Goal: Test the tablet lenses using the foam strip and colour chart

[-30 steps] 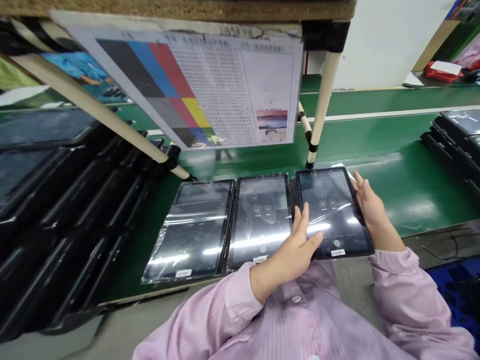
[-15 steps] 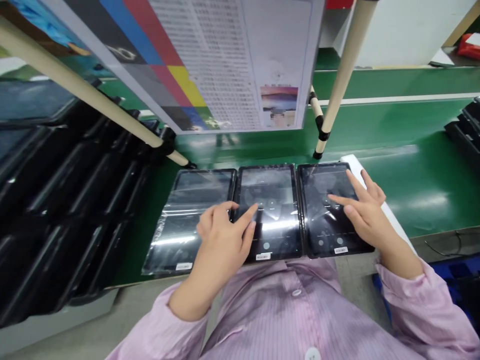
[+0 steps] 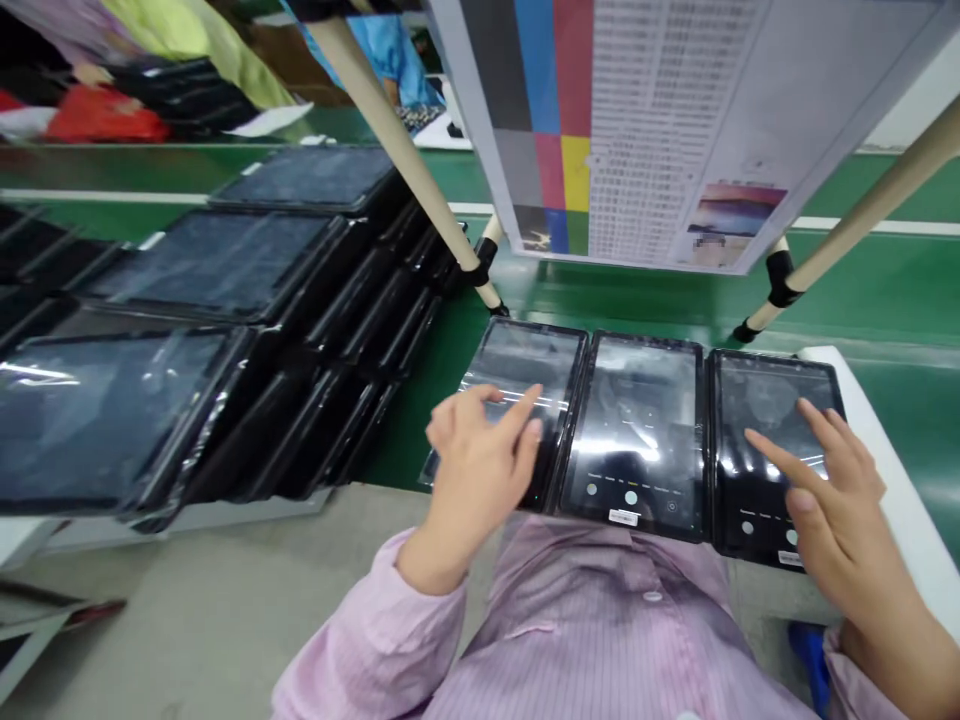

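Note:
Three dark tablets lie side by side on the green bench. Over the left tablet (image 3: 536, 345) is my left hand (image 3: 480, 465), index finger stretched out and holding nothing; whether the fingertip touches the glass I cannot tell. The middle tablet (image 3: 637, 410) shows a camera screen with round buttons and a small white label at its lower edge. Above the right tablet (image 3: 769, 400), which shows similar buttons, my right hand (image 3: 844, 500) has its fingers spread and holds nothing. That hand hides part of the tablet's lower right.
Stacks of tablets (image 3: 217, 265) stand at the left. Ahead, a printed chart board (image 3: 667, 130) with colour patches hangs between beige poles (image 3: 405, 150). A white strip (image 3: 885, 430) lies by the right tablet. Other people (image 3: 405, 60) are at the far bench.
The view has swung left, bringing the tablet stacks further in. My left hand has gone from the middle tablet to the left one. My right hand stays over the right tablet.

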A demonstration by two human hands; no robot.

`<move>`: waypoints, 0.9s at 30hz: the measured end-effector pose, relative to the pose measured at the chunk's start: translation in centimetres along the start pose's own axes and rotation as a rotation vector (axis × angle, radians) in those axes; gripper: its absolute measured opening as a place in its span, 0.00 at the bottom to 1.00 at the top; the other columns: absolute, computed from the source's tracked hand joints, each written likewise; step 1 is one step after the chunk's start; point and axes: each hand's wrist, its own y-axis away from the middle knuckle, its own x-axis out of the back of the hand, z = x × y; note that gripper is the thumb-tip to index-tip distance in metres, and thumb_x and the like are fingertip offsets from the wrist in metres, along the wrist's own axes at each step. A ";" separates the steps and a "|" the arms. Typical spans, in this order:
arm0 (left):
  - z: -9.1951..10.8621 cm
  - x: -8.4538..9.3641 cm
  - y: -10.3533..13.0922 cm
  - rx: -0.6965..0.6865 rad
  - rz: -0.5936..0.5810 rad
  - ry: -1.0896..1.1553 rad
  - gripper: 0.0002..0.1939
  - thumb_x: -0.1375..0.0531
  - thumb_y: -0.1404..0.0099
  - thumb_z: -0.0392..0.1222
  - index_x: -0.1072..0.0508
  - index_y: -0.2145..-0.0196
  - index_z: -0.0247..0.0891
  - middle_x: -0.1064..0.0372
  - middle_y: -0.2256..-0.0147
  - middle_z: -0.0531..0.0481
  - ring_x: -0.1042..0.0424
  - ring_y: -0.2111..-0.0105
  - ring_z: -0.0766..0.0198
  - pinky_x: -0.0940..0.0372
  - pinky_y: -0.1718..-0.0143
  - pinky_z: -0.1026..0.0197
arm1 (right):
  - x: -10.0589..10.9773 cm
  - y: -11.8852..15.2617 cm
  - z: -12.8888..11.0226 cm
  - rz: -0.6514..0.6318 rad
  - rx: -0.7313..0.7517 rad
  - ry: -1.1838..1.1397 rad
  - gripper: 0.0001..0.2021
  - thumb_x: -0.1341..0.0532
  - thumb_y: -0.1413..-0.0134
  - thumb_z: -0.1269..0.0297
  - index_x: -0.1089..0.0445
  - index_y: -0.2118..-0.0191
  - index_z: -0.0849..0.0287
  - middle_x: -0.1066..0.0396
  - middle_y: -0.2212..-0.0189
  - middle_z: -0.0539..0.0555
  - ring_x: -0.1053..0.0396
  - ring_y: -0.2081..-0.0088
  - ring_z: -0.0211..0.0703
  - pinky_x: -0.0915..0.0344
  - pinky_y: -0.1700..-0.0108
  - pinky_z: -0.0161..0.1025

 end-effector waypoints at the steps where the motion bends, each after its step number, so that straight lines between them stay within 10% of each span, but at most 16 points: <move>1: -1.2 0.1 0.0 0.062 -0.001 -0.038 0.22 0.47 0.23 0.44 0.19 0.41 0.46 0.36 0.48 0.32 0.39 0.48 0.38 0.37 0.48 0.35 | -0.5 -0.2 -0.6 -0.013 0.010 -0.007 0.25 0.51 0.24 0.57 0.37 0.29 0.31 0.55 0.21 0.46 0.53 0.23 0.75 0.52 0.30 0.83; 6: -4.3 -0.6 0.2 0.138 -0.143 -0.083 0.23 0.47 0.23 0.47 0.18 0.41 0.43 0.36 0.45 0.29 0.40 0.45 0.33 0.37 0.48 0.30 | -2.7 -1.9 -3.9 -0.091 0.027 0.073 0.21 0.51 0.23 0.57 0.25 0.36 0.43 0.49 0.23 0.56 0.54 0.23 0.73 0.49 0.31 0.79; 15: -4.2 -0.3 1.2 -0.062 0.024 0.082 0.20 0.46 0.22 0.43 0.15 0.47 0.38 0.35 0.49 0.29 0.35 0.44 0.35 0.39 0.46 0.30 | -4.3 -2.9 -6.4 -0.045 -0.004 0.183 0.21 0.50 0.22 0.58 0.18 0.46 0.47 0.37 0.28 0.54 0.48 0.26 0.66 0.54 0.29 0.71; 27: -2.3 -1.0 0.9 -0.239 0.039 0.052 0.16 0.43 0.25 0.38 0.14 0.51 0.40 0.33 0.50 0.32 0.32 0.48 0.39 0.36 0.51 0.37 | -0.2 0.6 -0.5 0.147 -0.227 0.253 0.21 0.50 0.24 0.58 0.22 0.41 0.47 0.40 0.27 0.58 0.43 0.27 0.69 0.46 0.29 0.71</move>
